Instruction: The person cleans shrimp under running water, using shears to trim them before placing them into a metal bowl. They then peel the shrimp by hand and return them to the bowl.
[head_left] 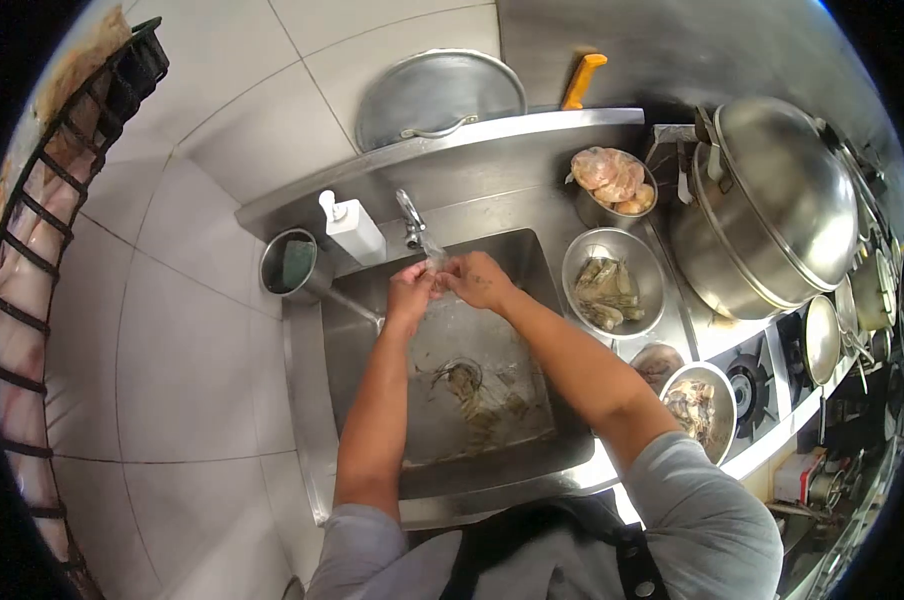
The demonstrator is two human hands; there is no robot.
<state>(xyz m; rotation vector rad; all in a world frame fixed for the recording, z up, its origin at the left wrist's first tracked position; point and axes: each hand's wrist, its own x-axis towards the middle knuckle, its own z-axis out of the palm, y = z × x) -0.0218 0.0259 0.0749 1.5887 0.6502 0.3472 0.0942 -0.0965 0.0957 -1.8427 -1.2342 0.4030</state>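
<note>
Both my hands meet under the running tap (409,217) over a steel sink (357,350). My left hand (410,290) and my right hand (479,279) pinch a small pale shrimp (437,265) between their fingertips in the water stream. Shrimp scraps and shells (472,395) lie around the drain on the sink floor. A steel bowl of peeled shrimp (612,283) stands right of the sink.
A soap dispenser (353,228) and a steel cup with a sponge (292,265) stand left of the tap. Another bowl of seafood (612,182), a large lidded pot (772,205), a bowl of shells (699,405) and a gas burner (750,380) are on the right. A black rack (47,250) hangs on the left wall.
</note>
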